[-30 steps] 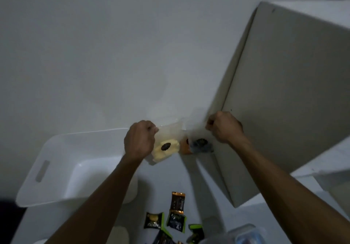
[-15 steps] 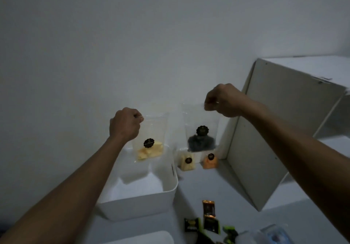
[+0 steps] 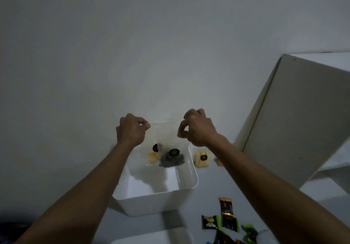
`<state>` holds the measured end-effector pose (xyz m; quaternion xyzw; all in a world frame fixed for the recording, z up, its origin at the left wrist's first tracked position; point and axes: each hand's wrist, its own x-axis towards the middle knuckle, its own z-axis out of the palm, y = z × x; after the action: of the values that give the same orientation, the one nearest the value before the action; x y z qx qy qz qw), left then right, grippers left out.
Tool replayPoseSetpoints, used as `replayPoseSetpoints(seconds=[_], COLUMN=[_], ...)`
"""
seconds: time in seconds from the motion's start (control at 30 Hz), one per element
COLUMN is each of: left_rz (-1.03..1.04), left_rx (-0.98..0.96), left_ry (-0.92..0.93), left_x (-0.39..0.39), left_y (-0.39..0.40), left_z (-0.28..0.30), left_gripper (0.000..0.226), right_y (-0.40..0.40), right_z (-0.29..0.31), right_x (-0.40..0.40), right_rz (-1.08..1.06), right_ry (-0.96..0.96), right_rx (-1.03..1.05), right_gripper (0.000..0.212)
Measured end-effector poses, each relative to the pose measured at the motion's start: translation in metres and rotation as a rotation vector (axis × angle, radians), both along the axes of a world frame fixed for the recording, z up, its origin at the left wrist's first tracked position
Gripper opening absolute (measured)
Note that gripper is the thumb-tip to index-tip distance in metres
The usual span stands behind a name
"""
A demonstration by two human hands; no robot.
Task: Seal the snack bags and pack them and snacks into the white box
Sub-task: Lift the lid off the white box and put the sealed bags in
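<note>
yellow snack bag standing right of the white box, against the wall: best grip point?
Pinch the clear top edge of the yellow snack bag from above. It stands upright beside the white box, contents low, so the empty top strip is flat and free. Right hand is nearest.

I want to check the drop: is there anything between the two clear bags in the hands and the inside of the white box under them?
Nothing visible blocks the way. The left hand and right hand hold the clear bags directly above the white box, whose top is open and whose floor looks bare. The other snacks lie outside it.
</note>
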<state>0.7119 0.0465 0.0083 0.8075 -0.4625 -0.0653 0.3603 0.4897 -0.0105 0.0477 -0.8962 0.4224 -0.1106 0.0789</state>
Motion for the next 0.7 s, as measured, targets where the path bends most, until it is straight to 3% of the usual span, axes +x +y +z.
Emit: replayPoseSetpoints(seconds=[0.3,0.7], left_rz=[-0.001,-0.015], left_rx=[0.138,0.28], left_ry=[-0.05,-0.098], left_x=[-0.019,-0.028], left_y=[-0.035,-0.079], left_z=[-0.084,-0.165], left_gripper=[0.012,0.016], right_y=[-0.035,-0.072], right_z=[-0.117,-0.213], right_x=[0.016,0.029], right_rz=[-0.138,-0.257], right_ry=[-0.033,-0.115], right_rx=[0.119,0.161], right_gripper=[0.012,0.013])
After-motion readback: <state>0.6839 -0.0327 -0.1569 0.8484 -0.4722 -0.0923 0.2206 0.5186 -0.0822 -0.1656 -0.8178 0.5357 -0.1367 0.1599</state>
